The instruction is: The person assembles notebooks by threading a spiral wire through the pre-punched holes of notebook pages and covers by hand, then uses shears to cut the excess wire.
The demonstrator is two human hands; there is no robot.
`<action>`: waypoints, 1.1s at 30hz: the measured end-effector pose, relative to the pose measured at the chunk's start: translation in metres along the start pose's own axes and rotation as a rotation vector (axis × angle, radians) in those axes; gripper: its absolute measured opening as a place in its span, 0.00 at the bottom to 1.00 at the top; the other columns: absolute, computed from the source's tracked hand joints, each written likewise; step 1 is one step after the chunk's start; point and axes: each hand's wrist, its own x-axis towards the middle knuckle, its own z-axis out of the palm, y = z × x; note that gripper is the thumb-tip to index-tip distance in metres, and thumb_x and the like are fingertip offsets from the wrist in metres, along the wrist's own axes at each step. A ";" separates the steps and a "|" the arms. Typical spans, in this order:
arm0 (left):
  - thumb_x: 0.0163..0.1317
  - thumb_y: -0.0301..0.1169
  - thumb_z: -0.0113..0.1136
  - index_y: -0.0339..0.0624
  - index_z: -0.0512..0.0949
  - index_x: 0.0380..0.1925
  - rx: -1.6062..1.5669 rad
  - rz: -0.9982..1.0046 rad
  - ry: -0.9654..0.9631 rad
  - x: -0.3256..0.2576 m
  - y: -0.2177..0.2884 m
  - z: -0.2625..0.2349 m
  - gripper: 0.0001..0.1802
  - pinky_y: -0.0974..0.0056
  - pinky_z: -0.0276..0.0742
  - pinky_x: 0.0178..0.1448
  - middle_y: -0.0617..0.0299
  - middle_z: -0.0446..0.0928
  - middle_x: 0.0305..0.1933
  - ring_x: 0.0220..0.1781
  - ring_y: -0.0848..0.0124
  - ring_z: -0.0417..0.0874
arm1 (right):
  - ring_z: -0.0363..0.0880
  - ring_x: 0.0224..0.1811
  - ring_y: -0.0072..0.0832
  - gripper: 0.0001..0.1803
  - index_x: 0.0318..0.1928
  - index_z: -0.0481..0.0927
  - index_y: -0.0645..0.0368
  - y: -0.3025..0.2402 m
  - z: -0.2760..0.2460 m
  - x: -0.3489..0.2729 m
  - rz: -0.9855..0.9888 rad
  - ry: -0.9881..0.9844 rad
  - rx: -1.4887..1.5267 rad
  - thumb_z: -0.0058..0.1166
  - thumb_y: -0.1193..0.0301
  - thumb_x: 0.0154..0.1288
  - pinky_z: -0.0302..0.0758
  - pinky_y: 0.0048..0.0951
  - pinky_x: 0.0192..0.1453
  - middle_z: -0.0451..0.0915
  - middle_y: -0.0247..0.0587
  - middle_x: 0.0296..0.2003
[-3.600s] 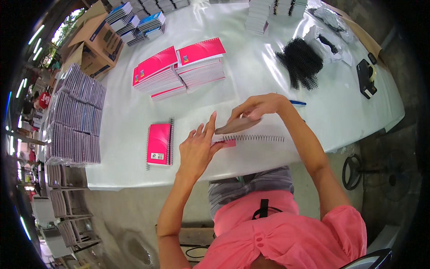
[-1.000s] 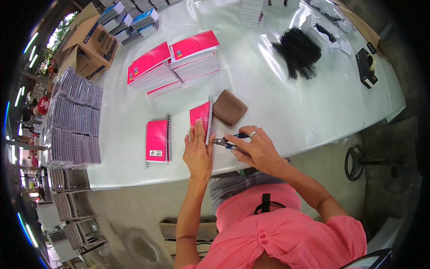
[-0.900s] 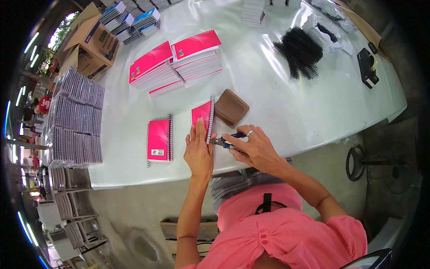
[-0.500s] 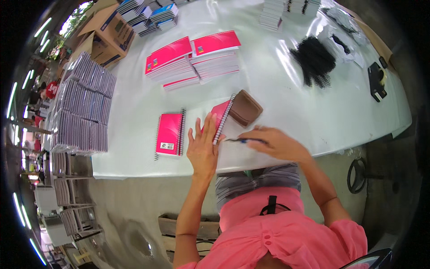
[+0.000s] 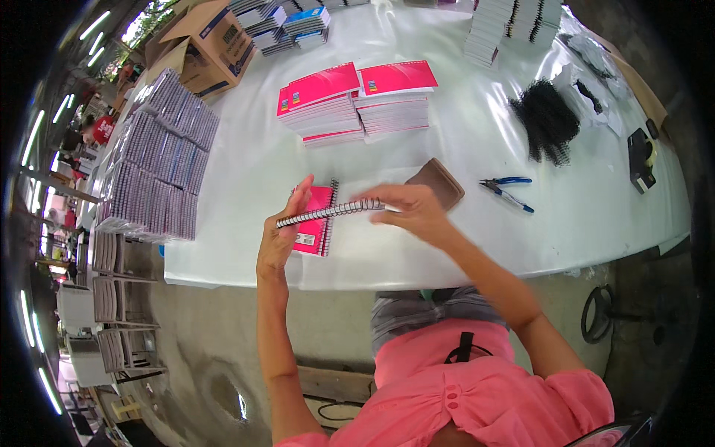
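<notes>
I hold a spiral-bound notebook [image 5: 331,212] edge-on above the white table [image 5: 462,238], its wire spine toward me. My left hand [image 5: 281,235] grips its left end and my right hand [image 5: 406,212] holds its right end. Under it a pink spiral notebook [image 5: 316,227] lies flat on the table. A brown wallet-like pad [image 5: 439,182] lies just past my right hand. Blue-handled pliers [image 5: 506,190] rest on the table to the right, apart from both hands.
Two stacks of pink notebooks [image 5: 357,100] stand mid-table. A heap of black wire spirals [image 5: 547,119] lies at the right. Rows of grey notebook stacks [image 5: 160,156] fill the left side, with cardboard boxes [image 5: 205,41] behind. A black tape dispenser [image 5: 640,153] sits far right.
The pliers have left my right hand and lie on the table at the right. The notebook I was working on has been lifted off the table and turned edge-on between both hands.
</notes>
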 end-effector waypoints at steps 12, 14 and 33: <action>0.67 0.25 0.58 0.36 0.68 0.65 0.282 -0.548 0.276 -0.027 -0.030 -0.039 0.27 0.66 0.60 0.72 0.50 0.70 0.67 0.75 0.63 0.62 | 0.72 0.56 0.34 0.20 0.50 0.81 0.52 0.061 0.097 0.019 -0.536 -0.002 -0.917 0.63 0.63 0.57 0.67 0.46 0.59 0.77 0.34 0.54; 0.67 0.25 0.57 0.35 0.69 0.64 0.270 -0.576 0.310 -0.030 -0.036 -0.033 0.25 0.66 0.60 0.72 0.50 0.71 0.67 0.75 0.64 0.62 | 0.72 0.55 0.36 0.19 0.52 0.80 0.54 0.066 0.089 0.009 -0.418 0.111 -0.890 0.62 0.65 0.59 0.68 0.44 0.59 0.77 0.36 0.53; 0.67 0.26 0.56 0.37 0.63 0.68 0.551 -0.189 0.530 0.036 0.018 0.000 0.30 0.59 0.51 0.77 0.49 0.63 0.73 0.78 0.60 0.56 | 0.74 0.50 0.36 0.09 0.37 0.81 0.59 0.014 -0.029 0.190 -0.798 0.271 -1.482 0.55 0.76 0.53 0.72 0.36 0.55 0.79 0.38 0.39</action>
